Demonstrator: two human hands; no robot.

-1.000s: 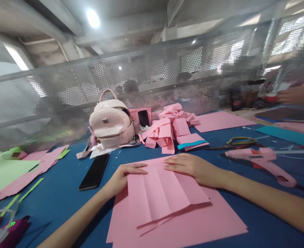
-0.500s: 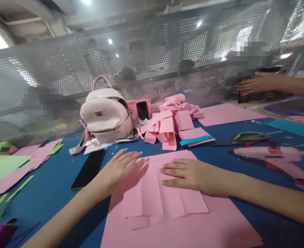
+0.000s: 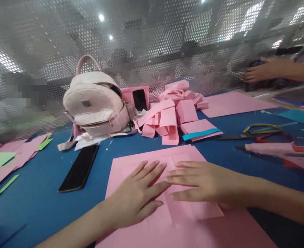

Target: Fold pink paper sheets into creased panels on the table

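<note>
The larger pink sheet (image 3: 116, 175) runs off the bottom of the view, smooth and straight-edged. On it lies the creased pink paper (image 3: 177, 210), faintly ridged by folds, beneath 2 palm-down hands: left hand (image 3: 139, 194) and right hand (image 3: 203, 181), each grip wide, fingers spread flat. Their fingertips meet or nearly do. A band of blue table (image 3: 99, 172) parts the sheet's left edge from a glossy black phone (image 3: 78, 168); more blue, at right, leads to a pink glue gun (image 3: 278, 150) and scissors (image 3: 246, 135). Farther off are angular folded pink pieces (image 3: 169, 115), a pale rounded backpack (image 3: 97, 103) and a gray perforated screen (image 3: 152, 44).
</note>
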